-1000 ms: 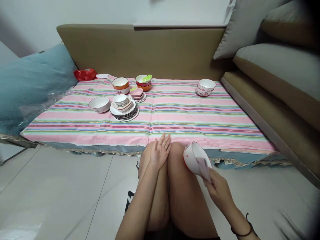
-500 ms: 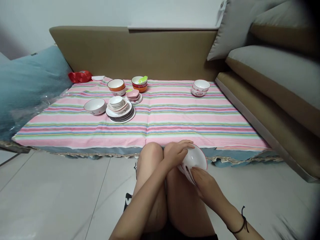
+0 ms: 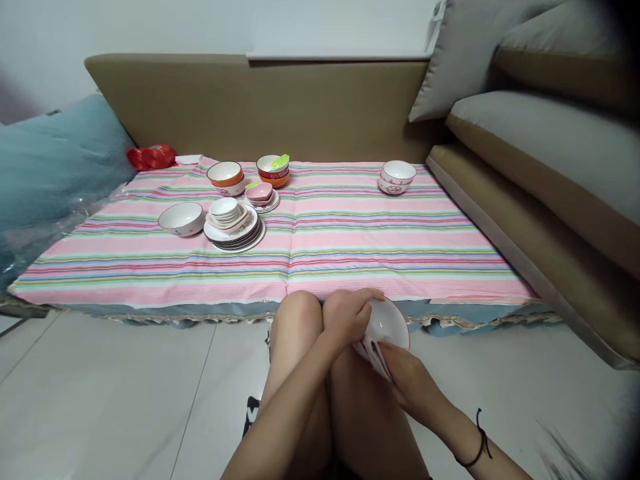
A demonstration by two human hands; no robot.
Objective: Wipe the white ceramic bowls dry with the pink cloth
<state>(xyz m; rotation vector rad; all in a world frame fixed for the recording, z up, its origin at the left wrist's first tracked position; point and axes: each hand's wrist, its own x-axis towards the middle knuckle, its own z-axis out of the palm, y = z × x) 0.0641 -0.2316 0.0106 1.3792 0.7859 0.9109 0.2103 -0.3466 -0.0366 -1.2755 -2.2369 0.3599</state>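
Note:
A white bowl with a red rim is tilted over my knees, just in front of the striped cloth's near edge. My left hand is curled over the bowl's left rim and grips it. My right hand is closed on a folded pale cloth or tissue pressed against the bowl's lower edge. A dark band circles my right wrist.
A pink striped cloth covers a low sofa seat. On it stand a plate stack with small dishes, a white bowl, orange bowls, a bowl stack with green spoon and two white bowls. Cushions rise right; tiled floor below.
My left hand left my knee and took hold of the bowl's rim. The bowl shifted left over my knees, with my right hand and the tissue against its lower edge.

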